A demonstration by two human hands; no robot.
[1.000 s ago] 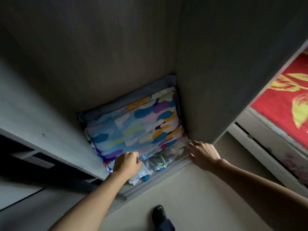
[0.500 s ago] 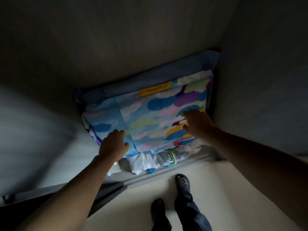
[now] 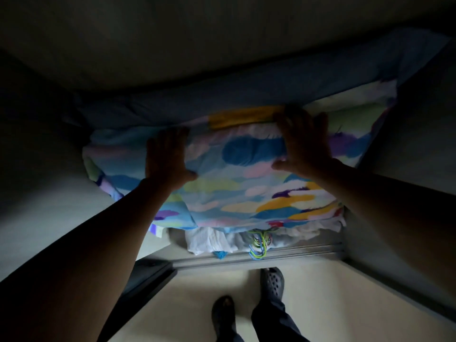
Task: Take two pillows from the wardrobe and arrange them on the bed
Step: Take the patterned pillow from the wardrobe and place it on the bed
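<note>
A pillow with a bright multicoloured brush-stroke cover (image 3: 237,183) lies flat inside the dark wardrobe, on top of a plain blue pillow (image 3: 222,102) whose far edge shows behind it. My left hand (image 3: 166,159) rests flat on the colourful pillow's left part, fingers spread toward its far edge. My right hand (image 3: 302,141) lies flat on its right part, fingertips at the far edge by a yellow patch. Neither hand has closed around the pillow. The bed is out of view.
Crumpled white cloth (image 3: 212,243) and bright green and blue cords (image 3: 259,245) sit under the pillows at the wardrobe's front. A metal sliding-door track (image 3: 296,254) runs along the floor. Wardrobe walls close in on both sides. My feet in dark clogs (image 3: 271,282) stand on pale flooring.
I have leaned further into the wardrobe. Both hands moved from the pillow's near edge and the frame up onto its top, reaching to its far edge.
</note>
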